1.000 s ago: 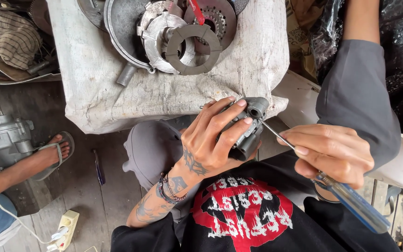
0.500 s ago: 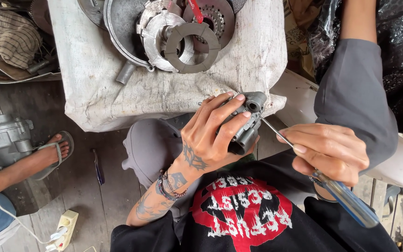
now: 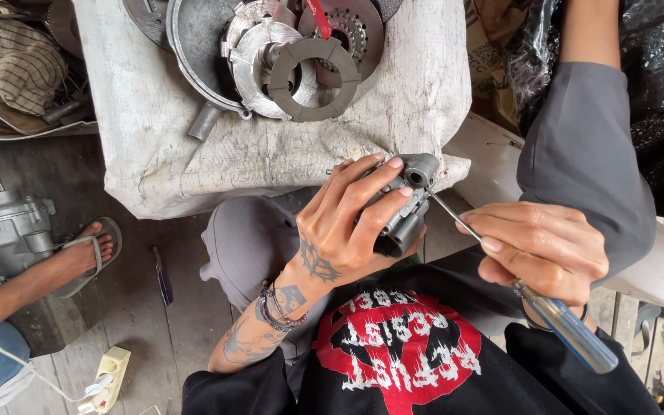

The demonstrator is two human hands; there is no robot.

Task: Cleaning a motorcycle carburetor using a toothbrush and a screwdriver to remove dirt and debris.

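Observation:
My left hand [image 3: 347, 223] grips a small grey metal engine part [image 3: 403, 206] with round ports, held over my lap. My right hand [image 3: 543, 250] holds a screwdriver [image 3: 570, 332] with a pale translucent handle. Its thin shaft [image 3: 451, 214] slants up and left, and the tip touches the side of the metal part below its top port. Both hands are close together, just in front of a cloth-covered table edge [image 3: 286, 165].
On the cloth lie a metal pan [image 3: 194, 46] and round clutch parts with a dark friction ring [image 3: 315, 81]. Another person's sandalled foot [image 3: 86, 250] rests on the wooden floor at left, near a grey engine casing [image 3: 1, 223], a pen-like tool [image 3: 163, 277] and a power strip [image 3: 109, 373].
My left hand has tilted the metal part slightly, and the screwdriver tip has shifted a little along its side. The camera view has barely moved.

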